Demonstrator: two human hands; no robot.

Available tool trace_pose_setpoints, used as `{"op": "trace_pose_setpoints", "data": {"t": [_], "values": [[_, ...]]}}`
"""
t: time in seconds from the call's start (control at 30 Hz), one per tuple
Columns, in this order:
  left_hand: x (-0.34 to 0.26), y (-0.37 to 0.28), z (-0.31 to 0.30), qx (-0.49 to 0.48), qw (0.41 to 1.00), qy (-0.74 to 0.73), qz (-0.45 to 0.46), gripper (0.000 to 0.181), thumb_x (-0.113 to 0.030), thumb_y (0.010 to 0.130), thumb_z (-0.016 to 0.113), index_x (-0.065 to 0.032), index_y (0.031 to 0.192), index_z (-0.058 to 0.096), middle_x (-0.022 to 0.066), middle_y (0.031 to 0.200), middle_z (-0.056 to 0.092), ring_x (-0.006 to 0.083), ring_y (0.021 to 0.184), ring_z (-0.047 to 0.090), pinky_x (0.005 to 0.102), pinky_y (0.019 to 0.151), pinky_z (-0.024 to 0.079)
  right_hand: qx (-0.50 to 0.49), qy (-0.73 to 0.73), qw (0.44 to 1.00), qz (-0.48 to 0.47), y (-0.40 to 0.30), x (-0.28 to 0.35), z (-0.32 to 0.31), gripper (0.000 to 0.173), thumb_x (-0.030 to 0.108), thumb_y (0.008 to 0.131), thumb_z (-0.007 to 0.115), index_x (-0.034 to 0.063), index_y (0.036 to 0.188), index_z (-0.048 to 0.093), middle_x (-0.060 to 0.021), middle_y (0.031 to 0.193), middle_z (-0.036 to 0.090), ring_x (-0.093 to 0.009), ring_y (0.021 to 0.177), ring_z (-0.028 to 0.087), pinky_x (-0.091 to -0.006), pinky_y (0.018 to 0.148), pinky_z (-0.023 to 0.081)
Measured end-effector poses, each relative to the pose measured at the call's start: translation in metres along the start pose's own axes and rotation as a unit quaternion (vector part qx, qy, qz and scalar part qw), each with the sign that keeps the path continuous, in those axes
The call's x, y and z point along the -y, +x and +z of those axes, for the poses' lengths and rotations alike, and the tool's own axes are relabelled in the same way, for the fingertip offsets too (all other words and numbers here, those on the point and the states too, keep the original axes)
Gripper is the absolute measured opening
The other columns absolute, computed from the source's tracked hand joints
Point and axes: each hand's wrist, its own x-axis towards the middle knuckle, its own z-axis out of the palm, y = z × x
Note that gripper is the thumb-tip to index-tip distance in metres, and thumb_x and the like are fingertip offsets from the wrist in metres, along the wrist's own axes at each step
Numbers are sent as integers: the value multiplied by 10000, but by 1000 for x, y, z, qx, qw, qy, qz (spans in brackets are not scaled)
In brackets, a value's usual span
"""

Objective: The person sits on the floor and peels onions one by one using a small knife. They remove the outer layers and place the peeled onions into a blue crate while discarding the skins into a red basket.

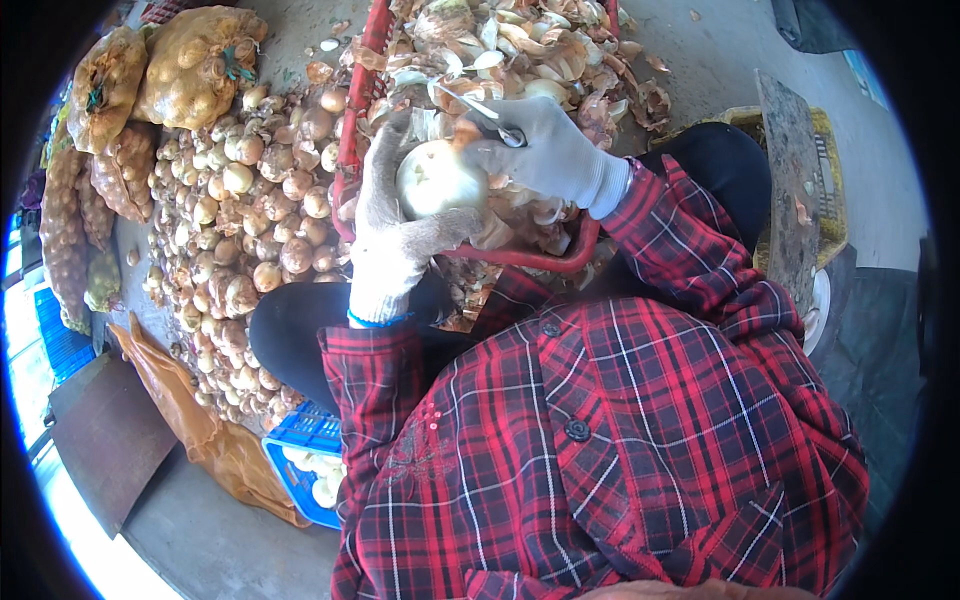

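A large, mostly peeled white onion (439, 180) rests in my left hand (386, 214), which wears a pale work glove. The glove's fingers wrap around the onion's far side and its thumb lies along the near side. My gloved right hand (536, 146) grips a small knife (469, 101) whose blade points up and left, away from the onion. A brownish flap of skin shows between the right fingers and the onion's top edge. Below both hands is a red plastic crate (517, 259), heaped with onion skins and peelings (525, 49).
Unpeeled onions (247, 202) cover the floor at left, with full mesh sacks (195, 67) behind them. A blue crate (307, 517) by my left side holds peeled onions (326, 480). At right, a wooden board (791, 172) lies over a yellow crate (832, 187).
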Motion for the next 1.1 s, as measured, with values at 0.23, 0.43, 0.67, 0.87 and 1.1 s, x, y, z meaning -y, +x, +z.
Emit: {"op": "trace_pose_setpoints", "data": {"t": [0.23, 0.43, 0.67, 0.87, 1.1], "values": [[9, 2, 1, -74, 978, -195, 19, 1028, -98, 617, 777, -9, 1462, 200, 201, 1256, 491, 304, 1116, 557, 407, 890, 527, -37, 49, 998, 27, -2, 8, -1, 184, 205, 866, 662, 27, 896, 628, -53, 657, 631, -104, 534, 575, -258, 480, 452], [10, 3, 5, -63, 965, -252, 40, 973, -100, 637, 776, -6, 1447, 244, 187, 1251, 498, 295, 1106, 563, 405, 893, 521, -215, 327, 903, 175, 12, 15, -36, 221, 224, 897, 628, 4, 877, 629, -111, 640, 640, -82, 377, 534, -196, 290, 383], [10, 7, 14, -135, 987, -53, 71, 995, -37, 600, 812, 35, 1422, 255, 173, 1175, 560, 250, 1045, 596, 346, 872, 521, -10, -199, 979, 40, -2, 11, -4, 442, 423, 855, 641, 41, 1078, 626, -128, 823, 678, -231, 811, 679, -338, 729, 532], [13, 1, 28, -152, 962, 172, 149, 946, -34, 649, 800, 27, 1424, 260, 152, 1171, 561, 205, 1003, 606, 281, 852, 515, -34, -264, 964, 13, -1, 19, 9, 333, 363, 831, 653, 48, 934, 621, -112, 710, 651, -278, 708, 671, -397, 661, 522], [4, -3, 19, -115, 970, -207, 62, 918, -48, 652, 755, -10, 1432, 271, 189, 1254, 496, 287, 1125, 546, 417, 931, 490, -122, -299, 944, 71, 12, -13, -15, 225, 278, 839, 620, 59, 892, 625, -114, 692, 631, -286, 670, 651, -404, 636, 502]]}}
